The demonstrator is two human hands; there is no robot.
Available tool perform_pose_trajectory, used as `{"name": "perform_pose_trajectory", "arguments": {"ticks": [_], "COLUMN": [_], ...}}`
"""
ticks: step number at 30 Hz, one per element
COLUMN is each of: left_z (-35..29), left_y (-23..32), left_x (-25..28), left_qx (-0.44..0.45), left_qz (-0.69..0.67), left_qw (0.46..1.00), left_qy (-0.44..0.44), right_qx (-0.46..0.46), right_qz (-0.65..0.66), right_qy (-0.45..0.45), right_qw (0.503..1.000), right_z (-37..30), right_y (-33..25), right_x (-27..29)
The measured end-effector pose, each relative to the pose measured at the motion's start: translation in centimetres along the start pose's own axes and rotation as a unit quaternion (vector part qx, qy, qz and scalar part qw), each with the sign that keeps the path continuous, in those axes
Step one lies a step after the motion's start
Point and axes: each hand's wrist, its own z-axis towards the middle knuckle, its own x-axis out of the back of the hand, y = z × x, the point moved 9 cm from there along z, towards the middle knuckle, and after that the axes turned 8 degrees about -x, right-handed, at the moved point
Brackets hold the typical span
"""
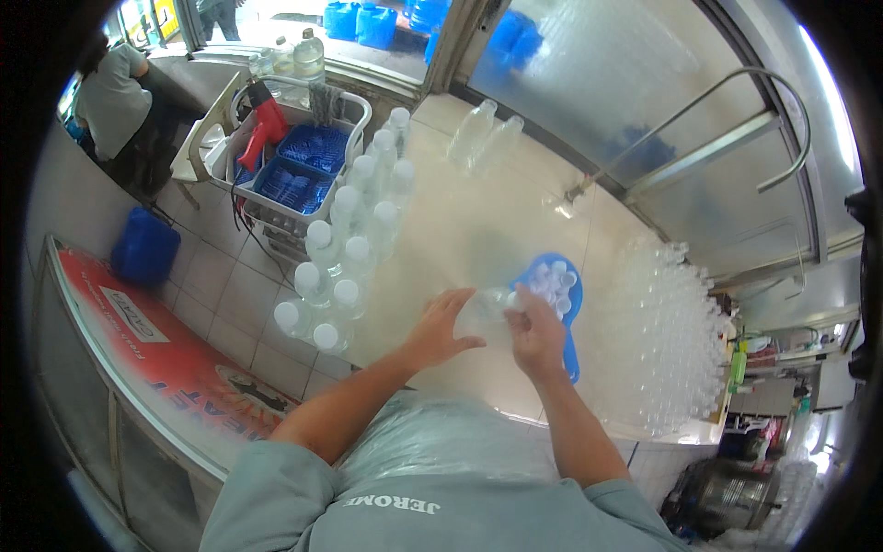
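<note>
A clear plastic bottle [480, 315] is tilted above the pale counter, its neck toward my right hand. My left hand [440, 333] cups the bottle, thumb and fingers apart on either side of it. At the bottle's mouth, my right hand [537, 337] pinches a white bottle cap [512, 299]. Just beyond that hand lies a blue scoop [571, 351] with several loose white caps [555, 283] in its bowl. To the left stand rows of white-capped bottles [348, 244]. Many clear bottles [653, 340] are packed together on the right.
Two clear bottles [485, 138] stand at the back of the counter [432, 221]. A bent metal pipe [699, 110] arches at the far right. Left are a cart [354, 138] with a red heat gun [267, 120], a seated person [115, 106] and a red-topped freezer [166, 340].
</note>
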Motion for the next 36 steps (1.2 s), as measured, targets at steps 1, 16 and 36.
{"name": "perform_pose_trajectory", "arguments": {"ticks": [1,16,36], "left_z": [-0.2,1.8,1.1], "left_y": [-0.6,1.1,6.5], "left_x": [-0.6,-2.3,9.8], "left_qx": [0.001,0.353,-0.138], "left_qz": [-0.073,-0.678,-0.035], "left_qw": [0.997,0.631,0.964], "left_qy": [0.0,-0.132,0.224], "right_qx": [-0.05,0.044,-0.604], "right_qz": [0.006,-0.048,0.298], "right_qy": [-0.003,-0.164,-0.256], "right_qw": [0.999,0.984,0.693], "right_z": [-0.7,3.1,-3.6], "right_y": [1.0,-3.2,12.8], "right_x": [0.4,11.9,0.7]}}
